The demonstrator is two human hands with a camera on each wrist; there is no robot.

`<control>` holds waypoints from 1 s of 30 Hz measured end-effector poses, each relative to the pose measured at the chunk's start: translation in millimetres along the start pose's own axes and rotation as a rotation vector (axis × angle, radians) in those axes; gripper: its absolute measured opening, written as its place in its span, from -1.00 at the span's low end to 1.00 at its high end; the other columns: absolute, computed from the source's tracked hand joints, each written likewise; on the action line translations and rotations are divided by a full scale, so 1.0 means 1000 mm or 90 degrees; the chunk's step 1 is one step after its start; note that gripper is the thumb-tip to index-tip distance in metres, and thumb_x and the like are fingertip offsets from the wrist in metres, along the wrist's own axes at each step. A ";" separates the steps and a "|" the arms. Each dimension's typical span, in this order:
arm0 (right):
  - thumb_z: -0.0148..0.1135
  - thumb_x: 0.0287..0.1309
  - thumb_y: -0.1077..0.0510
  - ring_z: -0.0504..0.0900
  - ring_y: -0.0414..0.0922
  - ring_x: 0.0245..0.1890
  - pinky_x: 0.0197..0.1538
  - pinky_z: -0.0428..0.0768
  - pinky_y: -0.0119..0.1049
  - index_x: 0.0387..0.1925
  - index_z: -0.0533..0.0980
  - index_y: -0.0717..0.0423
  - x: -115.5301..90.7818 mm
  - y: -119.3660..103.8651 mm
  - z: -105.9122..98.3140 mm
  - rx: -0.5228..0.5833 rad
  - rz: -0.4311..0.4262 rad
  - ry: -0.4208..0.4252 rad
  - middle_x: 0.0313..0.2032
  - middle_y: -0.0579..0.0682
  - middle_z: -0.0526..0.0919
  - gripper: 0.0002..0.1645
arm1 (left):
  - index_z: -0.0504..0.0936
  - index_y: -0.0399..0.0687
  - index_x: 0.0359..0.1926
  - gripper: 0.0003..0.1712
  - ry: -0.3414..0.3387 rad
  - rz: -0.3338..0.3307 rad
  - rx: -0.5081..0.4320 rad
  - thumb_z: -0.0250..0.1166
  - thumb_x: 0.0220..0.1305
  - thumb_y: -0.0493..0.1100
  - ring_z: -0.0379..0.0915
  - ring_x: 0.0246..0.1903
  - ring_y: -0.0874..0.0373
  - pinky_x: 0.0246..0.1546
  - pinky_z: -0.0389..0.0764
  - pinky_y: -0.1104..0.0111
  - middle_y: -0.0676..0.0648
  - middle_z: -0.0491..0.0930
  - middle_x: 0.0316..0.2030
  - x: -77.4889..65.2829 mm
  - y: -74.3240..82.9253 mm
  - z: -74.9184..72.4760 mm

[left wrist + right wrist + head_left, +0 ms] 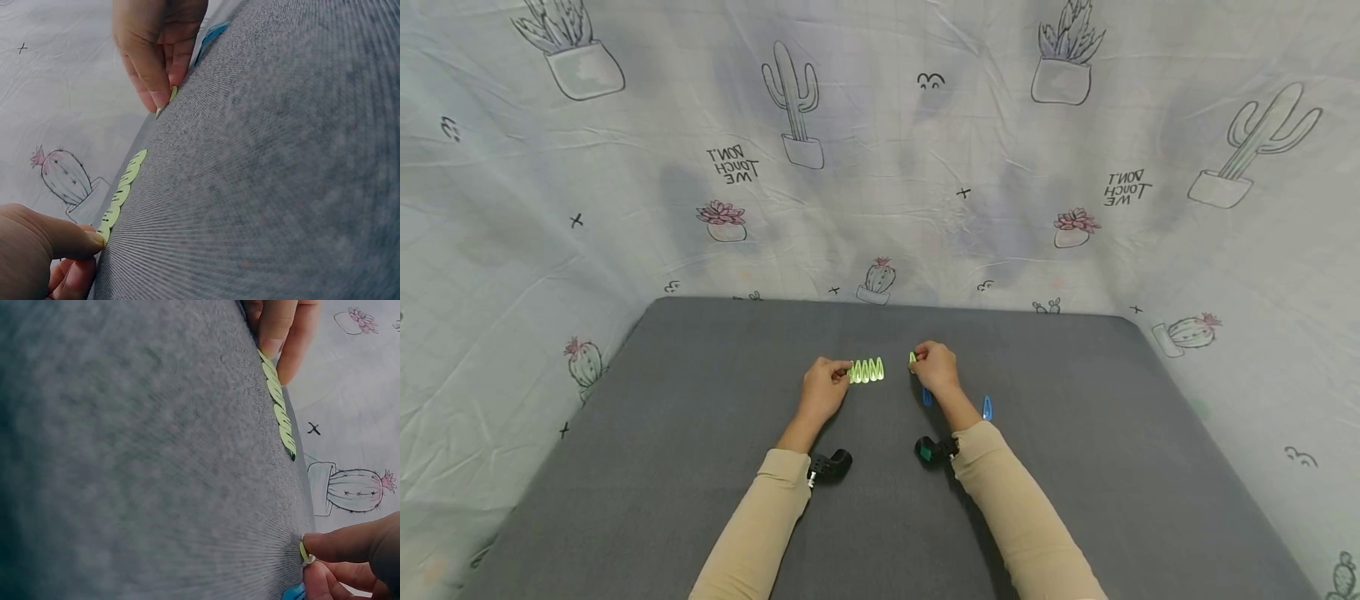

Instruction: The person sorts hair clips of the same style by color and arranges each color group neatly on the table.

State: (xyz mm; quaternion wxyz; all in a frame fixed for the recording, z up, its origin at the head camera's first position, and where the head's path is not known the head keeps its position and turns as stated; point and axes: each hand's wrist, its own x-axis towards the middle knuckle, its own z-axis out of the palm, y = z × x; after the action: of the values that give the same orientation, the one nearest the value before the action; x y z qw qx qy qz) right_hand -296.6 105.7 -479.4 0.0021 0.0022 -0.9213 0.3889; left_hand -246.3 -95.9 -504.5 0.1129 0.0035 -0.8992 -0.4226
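Several yellow-green snap hair clips (867,370) lie side by side in a short row on the grey table. My left hand (825,387) is at the row's left end, its thumb and fingers pinching the outermost clip. To the right of the row, apart from it, my right hand (937,367) pinches a single yellow-green snap hair clip (304,551) by thumb and finger, close to the tabletop. Just below the right hand lies a blue snap hair clip (927,397), partly covered by the hand in the head view. Another blue clip (987,407) lies right of the right forearm.
The grey cloth-covered table (700,500) stretches around both arms. Behind it and along the sides hangs a pale curtain (880,150) printed with cacti. A black wrist camera (831,465) sits on the left wrist, and another black camera (931,452) on the right.
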 end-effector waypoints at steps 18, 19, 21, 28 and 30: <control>0.27 0.05 0.38 0.54 -0.03 -0.25 -0.21 0.53 -0.28 -0.03 0.60 0.26 0.000 0.006 -0.001 0.205 0.052 -0.020 -0.33 0.07 0.59 -0.63 | 0.69 -0.18 -0.07 -0.73 0.002 -0.006 0.007 0.22 0.21 -0.33 0.43 -0.36 0.06 -0.30 0.50 0.22 -0.14 0.49 -0.32 0.000 0.001 0.001; 0.26 0.05 0.39 0.53 -0.04 -0.26 -0.22 0.52 -0.30 -0.03 0.59 0.27 -0.001 0.007 -0.001 0.229 0.053 -0.021 -0.33 0.07 0.58 -0.63 | 0.70 -0.19 -0.07 -0.73 0.003 -0.005 0.007 0.22 0.21 -0.33 0.43 -0.36 0.06 -0.30 0.50 0.22 -0.14 0.49 -0.32 0.000 0.001 0.001; 0.24 0.07 0.41 0.53 -0.07 -0.27 -0.22 0.52 -0.35 -0.01 0.58 0.28 -0.002 0.006 -0.002 0.276 0.059 -0.032 -0.32 0.07 0.56 -0.62 | 0.70 -0.19 -0.08 -0.73 0.004 -0.005 0.006 0.23 0.21 -0.33 0.44 -0.36 0.06 -0.30 0.51 0.22 -0.14 0.49 -0.32 0.001 0.001 0.000; 0.21 0.13 0.40 0.51 -0.18 -0.32 -0.13 0.57 -0.36 0.06 0.53 0.29 -0.002 0.006 -0.005 0.389 0.078 -0.084 -0.32 0.00 0.52 -0.59 | 0.69 -0.18 -0.07 -0.73 0.002 -0.007 0.006 0.22 0.21 -0.33 0.46 -0.34 0.05 -0.28 0.52 0.21 -0.14 0.50 -0.30 0.001 0.001 0.000; 0.21 0.13 0.40 0.51 -0.20 -0.34 -0.10 0.58 -0.32 0.07 0.51 0.31 -0.002 0.006 -0.005 0.410 0.079 -0.096 -0.32 0.00 0.52 -0.58 | 0.69 -0.18 -0.07 -0.73 0.003 -0.007 0.006 0.22 0.21 -0.33 0.46 -0.34 0.04 -0.27 0.53 0.21 -0.14 0.50 -0.30 0.002 0.001 0.000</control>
State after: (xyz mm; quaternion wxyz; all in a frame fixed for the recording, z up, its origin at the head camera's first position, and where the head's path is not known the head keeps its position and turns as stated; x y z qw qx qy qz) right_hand -294.5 113.5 -480.3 -0.0907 -0.0247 -0.7472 0.6579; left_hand -247.9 -95.0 -503.4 0.1122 0.0101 -0.9010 -0.4190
